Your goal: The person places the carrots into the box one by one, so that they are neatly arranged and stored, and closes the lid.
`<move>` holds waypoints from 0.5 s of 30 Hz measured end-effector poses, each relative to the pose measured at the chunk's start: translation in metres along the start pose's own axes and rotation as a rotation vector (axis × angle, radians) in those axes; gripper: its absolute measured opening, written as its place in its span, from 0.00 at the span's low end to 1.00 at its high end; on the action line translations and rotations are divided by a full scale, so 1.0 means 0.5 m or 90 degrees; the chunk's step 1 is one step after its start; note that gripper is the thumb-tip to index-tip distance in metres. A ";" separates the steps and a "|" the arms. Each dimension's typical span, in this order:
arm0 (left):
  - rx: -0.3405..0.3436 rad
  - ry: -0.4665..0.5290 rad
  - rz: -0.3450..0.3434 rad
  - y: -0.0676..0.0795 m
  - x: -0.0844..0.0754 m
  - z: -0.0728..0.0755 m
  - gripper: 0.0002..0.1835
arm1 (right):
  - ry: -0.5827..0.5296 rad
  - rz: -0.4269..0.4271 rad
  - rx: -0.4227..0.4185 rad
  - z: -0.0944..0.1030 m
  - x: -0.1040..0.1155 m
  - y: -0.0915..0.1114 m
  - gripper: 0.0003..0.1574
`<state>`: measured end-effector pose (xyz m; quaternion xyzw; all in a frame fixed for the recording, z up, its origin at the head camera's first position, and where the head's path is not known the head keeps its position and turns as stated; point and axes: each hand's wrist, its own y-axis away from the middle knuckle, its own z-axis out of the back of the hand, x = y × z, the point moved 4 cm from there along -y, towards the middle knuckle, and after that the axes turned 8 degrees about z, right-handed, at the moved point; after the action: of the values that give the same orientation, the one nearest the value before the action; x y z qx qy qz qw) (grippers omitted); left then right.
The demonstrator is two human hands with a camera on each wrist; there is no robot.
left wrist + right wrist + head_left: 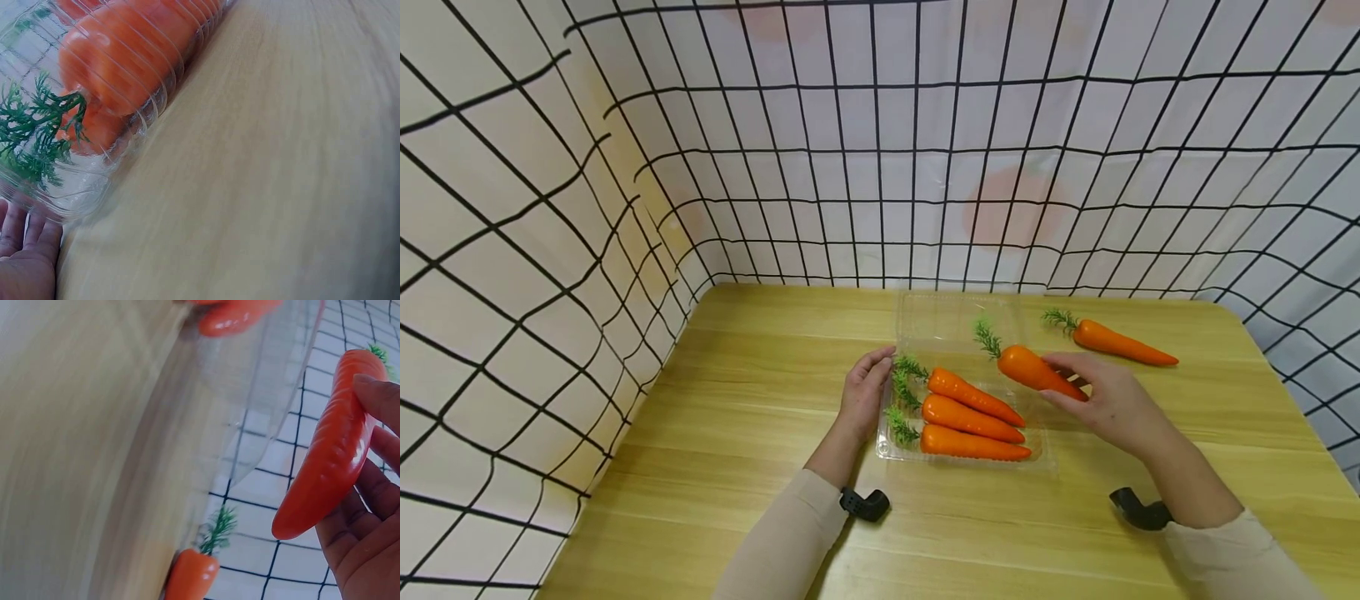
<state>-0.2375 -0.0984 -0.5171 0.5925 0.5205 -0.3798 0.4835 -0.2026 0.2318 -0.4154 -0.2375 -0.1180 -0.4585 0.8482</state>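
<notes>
Pinching raised carrot (1033, 369) with right fingers (1075, 363); steadying clear box (895, 454) with straight left fingers (871, 358); ideally lowering parallel to boxed carrots (973, 418)

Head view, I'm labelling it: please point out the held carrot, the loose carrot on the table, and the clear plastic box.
Held carrot (1033, 370), head view: middle of its orange body.
Loose carrot (1120, 342), head view: middle of its orange body.
Clear plastic box (890, 452), head view: near-left corner of its rim.
</notes>
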 end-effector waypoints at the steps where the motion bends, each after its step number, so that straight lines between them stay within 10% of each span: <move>1: -0.001 -0.001 -0.001 0.001 -0.001 0.000 0.21 | -0.001 0.004 0.001 0.000 0.007 -0.001 0.30; 15: 0.001 0.002 0.008 -0.001 0.000 -0.001 0.21 | -0.009 0.041 0.039 -0.017 0.081 -0.012 0.31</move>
<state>-0.2378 -0.0978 -0.5170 0.5968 0.5172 -0.3766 0.4843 -0.1854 0.1955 -0.4040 -0.2182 -0.1306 -0.4253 0.8686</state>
